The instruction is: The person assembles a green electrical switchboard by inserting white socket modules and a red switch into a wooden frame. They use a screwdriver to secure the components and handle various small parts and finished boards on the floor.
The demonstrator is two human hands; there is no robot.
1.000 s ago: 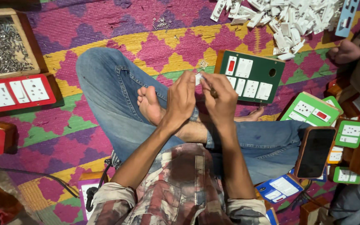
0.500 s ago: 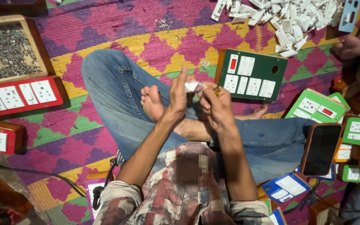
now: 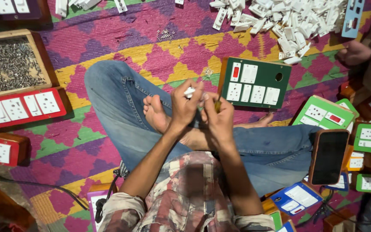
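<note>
I sit cross-legged in jeans on a patterned rug. My left hand (image 3: 184,106) is closed around a small white switch part (image 3: 189,91) held up over my lap. My right hand (image 3: 218,117) is pressed against it and grips a thin tool with a yellow-green handle (image 3: 217,106). Both hands meet just above my bare foot (image 3: 155,114). A dark green switch board (image 3: 255,83) with white sockets and one red switch lies on the rug right beyond my hands.
A wooden tray of metal screws (image 3: 9,63) and red switch boards (image 3: 20,107) lie at left. A heap of white switch parts (image 3: 288,19) is at the top right, with another person's hand (image 3: 354,52) beside it. Green boards (image 3: 323,114) and a dark phone (image 3: 328,157) lie at right.
My hands have stayed together over my lap, shifting slightly while working the white part. The camera view has tilted so more of the rug's far side shows.
</note>
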